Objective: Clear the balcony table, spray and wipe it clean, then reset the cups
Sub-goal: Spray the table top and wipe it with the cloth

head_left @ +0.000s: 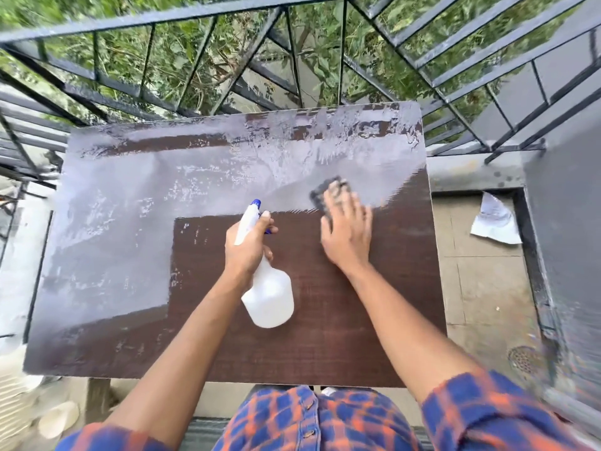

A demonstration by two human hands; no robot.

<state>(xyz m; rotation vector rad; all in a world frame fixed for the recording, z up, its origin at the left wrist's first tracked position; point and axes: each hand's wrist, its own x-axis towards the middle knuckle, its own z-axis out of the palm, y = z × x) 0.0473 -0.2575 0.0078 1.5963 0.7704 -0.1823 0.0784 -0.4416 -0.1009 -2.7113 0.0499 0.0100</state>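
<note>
Holds the white spray bottle by its neck in the left grip, clamped round it, above the middle of the brown tabletop, blue nozzle toward the railing. Presses the right grip, spread flat and unclenched, on a dark sponge just right of the nozzle, at the border between grey smeared film and bare brown surface.

Blue-and-orange checked shirt, sleeves rolled up.
</note>
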